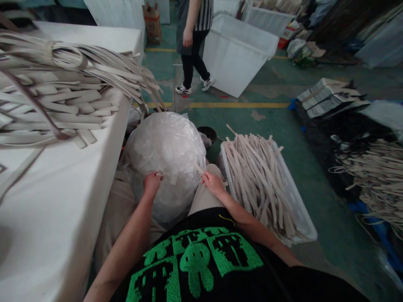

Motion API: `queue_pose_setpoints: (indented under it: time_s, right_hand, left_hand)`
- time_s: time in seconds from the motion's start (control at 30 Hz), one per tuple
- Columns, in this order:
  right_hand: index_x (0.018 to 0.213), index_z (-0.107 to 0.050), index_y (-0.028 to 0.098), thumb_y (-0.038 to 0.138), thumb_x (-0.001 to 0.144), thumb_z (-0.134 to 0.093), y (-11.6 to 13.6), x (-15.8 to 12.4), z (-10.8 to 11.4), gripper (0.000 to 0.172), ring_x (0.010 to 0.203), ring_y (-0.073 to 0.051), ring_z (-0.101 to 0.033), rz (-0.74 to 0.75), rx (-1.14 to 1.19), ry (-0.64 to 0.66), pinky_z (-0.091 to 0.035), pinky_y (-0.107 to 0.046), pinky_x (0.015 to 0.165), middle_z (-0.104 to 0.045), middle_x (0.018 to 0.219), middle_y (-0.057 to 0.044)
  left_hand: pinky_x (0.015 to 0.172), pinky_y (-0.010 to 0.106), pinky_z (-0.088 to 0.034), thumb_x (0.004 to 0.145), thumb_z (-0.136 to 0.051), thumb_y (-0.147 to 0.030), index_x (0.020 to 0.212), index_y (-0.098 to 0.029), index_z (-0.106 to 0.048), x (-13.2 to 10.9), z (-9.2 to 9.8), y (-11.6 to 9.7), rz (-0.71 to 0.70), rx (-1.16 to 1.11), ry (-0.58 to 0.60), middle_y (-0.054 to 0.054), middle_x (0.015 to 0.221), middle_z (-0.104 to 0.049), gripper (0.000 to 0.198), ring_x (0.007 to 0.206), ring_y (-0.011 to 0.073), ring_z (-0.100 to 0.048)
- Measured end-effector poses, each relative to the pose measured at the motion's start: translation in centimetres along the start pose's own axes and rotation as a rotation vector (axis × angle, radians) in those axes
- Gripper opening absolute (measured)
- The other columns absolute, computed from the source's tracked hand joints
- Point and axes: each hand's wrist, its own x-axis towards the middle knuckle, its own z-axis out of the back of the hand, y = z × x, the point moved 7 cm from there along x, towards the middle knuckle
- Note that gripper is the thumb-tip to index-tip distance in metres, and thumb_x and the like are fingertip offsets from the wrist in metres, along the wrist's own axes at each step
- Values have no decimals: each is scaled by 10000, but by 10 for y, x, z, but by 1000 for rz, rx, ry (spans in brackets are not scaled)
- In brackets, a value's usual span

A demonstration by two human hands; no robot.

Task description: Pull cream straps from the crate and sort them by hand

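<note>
White plastic, wrinkled and glossy, wraps a large round bag (163, 142) that stands just beyond the right edge of the counter (103, 176), in front of the seated person's lap. Over it are the two hands, set apart. The right hand (213, 182) has its grip pressed together, pinching a short pale strip (199, 168) that points away over the bag's right side. The left hand (153, 183) has its fingers curled in above the bag's near left part; I cannot tell whether this grip pinches anything, as the fingertips are blurred

On the counter, a tied bundle of long strips (107, 63) lies near the far edge, its ends hanging past the right edge by the far right corner. Nearer, shorter flat pieces (63, 100) lie in a heap, with a brownish strap (37, 107) across them. To the right of the bag, a white crate (300, 205) on the green floor (233, 115) is heaped with pale strips (261, 180), some poking over its rim. Farther off, another person (193, 42) stands beside a tilted white bin (234, 56)
</note>
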Motion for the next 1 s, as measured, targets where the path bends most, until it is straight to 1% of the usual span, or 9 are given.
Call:
queue_pose_setpoints:
  time_s: [0.2,0.27,0.37,0.43,0.5,0.6,0.7,0.8,1.0]
  right_hand:
    - [794,-668,186,321,982,-564,10,0,1,254,454,-84,-506,-56,162,121,-391,-225,534,-702,702,13]
    - [856,-686,159,380,992,-549,29,-5,-6,294,466,-77,-520,-62,281,261,-418,-225,523,-751,839,-38]
    - [963,-715,135,451,966,-599,72,-19,-29,337,493,-66,-537,-37,444,587,-446,-221,527,-762,984,-84]
    - [1017,-726,130,466,943,-643,101,-28,-46,354,485,-69,-537,-16,469,776,-441,-210,515,-738,822,-48]
    - [1048,-729,121,440,945,-652,123,-31,-62,344,459,-73,-513,-15,458,864,-461,-207,529,-620,586,28]
    - [973,-731,104,332,942,-659,146,-22,-74,241,404,-64,-441,-17,391,781,-493,-216,544,-458,439,94]
    - [843,-724,102,231,916,-658,174,-14,-70,162,388,-37,-414,84,332,628,-456,-200,491,-576,535,57]
    - [830,-732,122,232,921,-635,211,-19,-59,173,414,-21,-434,246,314,605,-442,-184,467,-702,734,14]
    - [909,-748,151,397,944,-630,274,-38,-24,275,477,-40,-488,554,210,579,-406,-148,436,-692,742,9]
  left_hand:
    - [740,298,-496,728,-712,-533,720,-152,-714,-55,24,-30,-92,-161,83,49,706,-705,381,747,208,-645]
    - [727,281,-485,718,-734,-559,705,-160,-717,-80,23,-34,-148,-230,148,34,688,-694,400,701,180,-612]
    - [662,258,-444,714,-755,-535,654,-169,-710,-105,15,-36,-196,-256,212,4,615,-649,374,618,142,-538]
    - [626,253,-422,696,-774,-522,661,-171,-718,-112,6,-38,-212,-261,262,-9,589,-628,358,588,132,-509]
    - [617,256,-418,678,-788,-520,658,-170,-718,-112,-1,-41,-239,-258,301,-10,589,-624,357,584,133,-508]
    - [629,263,-426,669,-792,-531,653,-169,-704,-107,-4,-45,-274,-272,306,-6,610,-633,373,596,137,-521]
    - [607,258,-414,638,-816,-544,657,-168,-686,-102,0,-47,-271,-311,293,-18,594,-607,398,582,129,-501]
    - [598,256,-410,602,-849,-531,620,-173,-653,-97,3,-51,-280,-338,276,-28,575,-584,409,574,122,-479]
    - [650,277,-446,559,-883,-497,757,-179,-718,-91,-1,-60,-306,-400,251,-11,666,-660,409,632,146,-539]
